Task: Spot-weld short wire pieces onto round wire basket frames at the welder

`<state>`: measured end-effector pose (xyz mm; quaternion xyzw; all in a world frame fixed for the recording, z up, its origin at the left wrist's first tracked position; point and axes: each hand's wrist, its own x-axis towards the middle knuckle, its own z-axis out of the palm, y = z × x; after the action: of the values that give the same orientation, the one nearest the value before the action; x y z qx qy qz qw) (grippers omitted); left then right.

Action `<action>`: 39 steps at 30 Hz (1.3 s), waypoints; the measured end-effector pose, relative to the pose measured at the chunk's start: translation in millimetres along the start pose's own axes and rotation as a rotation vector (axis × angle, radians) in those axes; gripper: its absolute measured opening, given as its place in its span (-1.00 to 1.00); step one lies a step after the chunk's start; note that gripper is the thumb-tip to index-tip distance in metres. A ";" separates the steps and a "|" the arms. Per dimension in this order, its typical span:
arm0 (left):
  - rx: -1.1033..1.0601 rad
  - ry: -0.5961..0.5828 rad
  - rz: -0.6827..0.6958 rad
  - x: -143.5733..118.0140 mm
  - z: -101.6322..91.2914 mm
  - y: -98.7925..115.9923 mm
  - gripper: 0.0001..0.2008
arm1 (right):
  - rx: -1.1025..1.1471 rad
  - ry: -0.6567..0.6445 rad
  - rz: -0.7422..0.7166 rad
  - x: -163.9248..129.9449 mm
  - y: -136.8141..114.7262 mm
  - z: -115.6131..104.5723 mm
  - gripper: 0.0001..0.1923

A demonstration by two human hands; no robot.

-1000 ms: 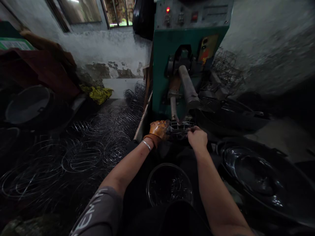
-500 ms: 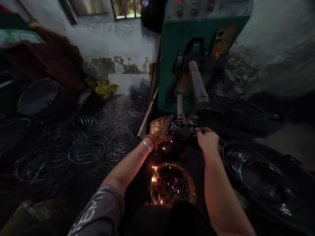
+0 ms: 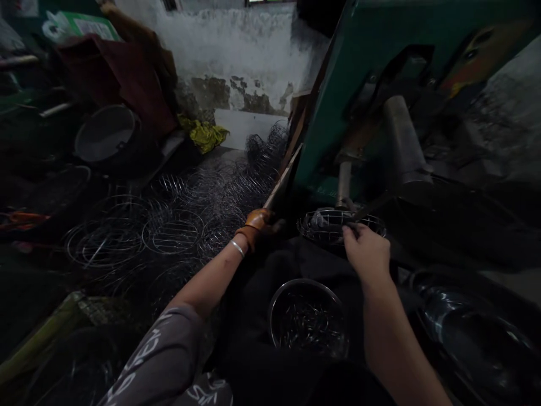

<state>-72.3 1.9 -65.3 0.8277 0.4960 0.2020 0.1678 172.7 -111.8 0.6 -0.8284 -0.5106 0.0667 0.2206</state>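
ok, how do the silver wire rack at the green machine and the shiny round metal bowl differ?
Build: the silver wire rack is open gridwork; the shiny round metal bowl has solid walls.
Place: the rack is at the green machine; the bowl is lower in view.
Handling: the right hand is at the rack; no hand touches the bowl.
Shared: metallic look, rounded outline.

It's dim in here: pale light at the window (image 3: 273,1), faint glints on the wire rack (image 3: 327,223), the green machine (image 3: 338,107) blurred.
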 end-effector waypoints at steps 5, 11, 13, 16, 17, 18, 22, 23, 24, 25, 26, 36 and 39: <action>0.091 -0.213 0.148 34.5 23.7 38.0 -0.02 | -0.213 -0.063 0.038 3.9 -19.6 1.8 -0.62; 0.013 -0.268 0.045 53.9 47.6 62.1 -0.29 | -0.248 -0.110 0.066 2.3 -31.1 2.1 -0.66; 0.032 -0.245 0.041 52.3 45.9 64.5 -0.35 | -0.229 -0.099 0.065 0.8 -30.2 0.5 -0.66; 0.018 -0.123 0.137 46.7 37.0 68.1 -0.17 | -0.197 -0.056 0.083 0.2 -21.7 -3.5 -0.65; 0.013 -0.075 0.168 45.1 34.0 70.2 -0.11 | -0.187 -0.041 0.096 0.9 -17.3 -4.8 -0.64; 0.015 -0.039 0.191 44.1 31.6 72.9 -0.08 | -0.179 -0.032 0.111 2.0 -12.5 -6.0 -0.64; 0.081 -0.018 0.208 45.1 30.6 85.9 -0.13 | -0.158 -0.013 0.152 9.4 6.3 -7.8 -0.62; 0.097 -0.015 0.210 46.0 32.0 88.6 -0.14 | -0.152 -0.016 0.161 11.3 10.0 -7.6 -0.62; 0.110 -0.009 0.212 46.9 33.6 90.8 -0.14 | -0.143 -0.020 0.166 13.1 13.2 -7.1 -0.61; 0.118 -0.003 0.213 47.6 35.2 92.4 -0.15 | -0.133 -0.023 0.168 14.6 15.9 -6.6 -0.61; 0.124 0.002 0.213 48.2 36.7 93.6 -0.15 | -0.124 -0.026 0.171 15.8 18.1 -6.0 -0.61; 0.100 0.079 0.266 47.5 44.6 86.2 -0.07 | -0.079 -0.010 0.147 17.8 24.2 -4.7 -0.63; 0.102 0.050 0.242 47.2 45.3 84.4 -0.03 | -0.045 0.001 0.146 18.1 26.8 -3.5 -0.64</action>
<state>34.0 2.2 -56.0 0.8837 0.4060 0.2160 0.0875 204.4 -107.2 -5.8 -0.8682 -0.4501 0.0705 0.1965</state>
